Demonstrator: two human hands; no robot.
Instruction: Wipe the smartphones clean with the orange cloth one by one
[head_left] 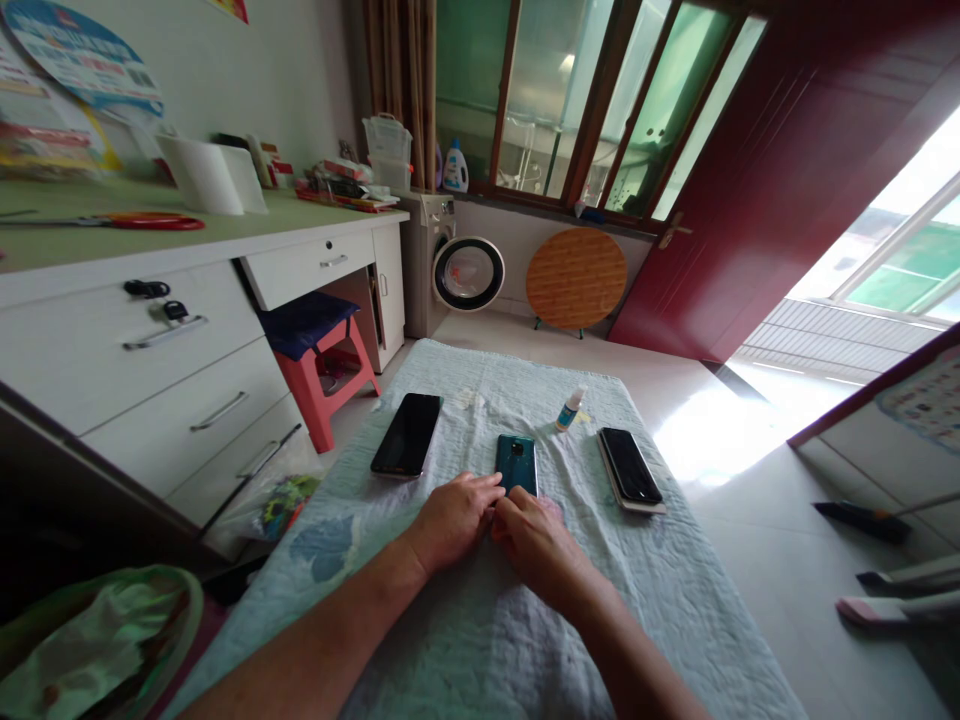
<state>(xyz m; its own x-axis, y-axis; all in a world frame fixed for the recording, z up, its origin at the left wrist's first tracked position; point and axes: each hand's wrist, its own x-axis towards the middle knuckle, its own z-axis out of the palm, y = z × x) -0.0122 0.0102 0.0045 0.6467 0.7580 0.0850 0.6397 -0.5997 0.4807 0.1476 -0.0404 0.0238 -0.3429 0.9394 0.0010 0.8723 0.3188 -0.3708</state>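
A teal smartphone (517, 458) lies back up on the cloth-covered table, its dark round camera block towards the far end. My left hand (454, 518) grips its near left edge, fingers close together. Right beside it, my right hand (534, 540) is curled in a pinch at the phone's near end. What its fingertips hold, if anything, is hidden. Something pinkish shows by the knuckles, too unclear to name. To the left lies a larger black-screened phone (407, 434). A small spray bottle (571, 409) stands beyond on the right, and another phone (631, 466) rests on a pale flat box.
A light blue quilted cloth (480, 375) with wrinkles covers the table. Left are a white desk (315, 232), a red stool (330, 385) and a bin (191, 610). Behind stand a washing machine with its door (469, 274) open and a round wooden tabletop (576, 280).
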